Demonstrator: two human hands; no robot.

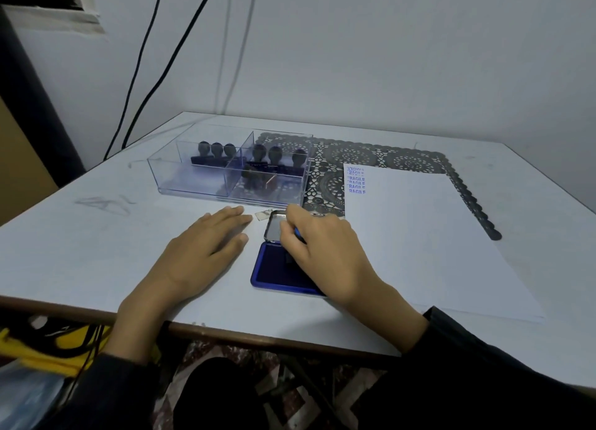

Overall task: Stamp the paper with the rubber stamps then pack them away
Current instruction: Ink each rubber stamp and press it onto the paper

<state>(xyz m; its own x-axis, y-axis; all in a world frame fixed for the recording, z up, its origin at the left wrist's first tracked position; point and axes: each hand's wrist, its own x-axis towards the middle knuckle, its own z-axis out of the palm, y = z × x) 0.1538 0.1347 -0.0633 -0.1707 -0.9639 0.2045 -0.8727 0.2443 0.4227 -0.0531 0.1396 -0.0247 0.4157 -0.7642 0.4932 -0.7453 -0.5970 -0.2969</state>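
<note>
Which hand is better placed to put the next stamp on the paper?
Right. The right hand grips a stamp on the ink pad, and the paper lies on its side. The left hand rests flat on the table, holding nothing.

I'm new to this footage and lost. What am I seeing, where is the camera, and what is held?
No machine here: a person works bare-handed, filmed by a camera worn on the head, looking down. The left hand lies flat on the white table. The right hand grips a stamp on the open blue ink pad. Behind stands a clear box with more stamps. To the right lies paper bearing blue FRAGILE prints, partly over a black lace mat.
</note>
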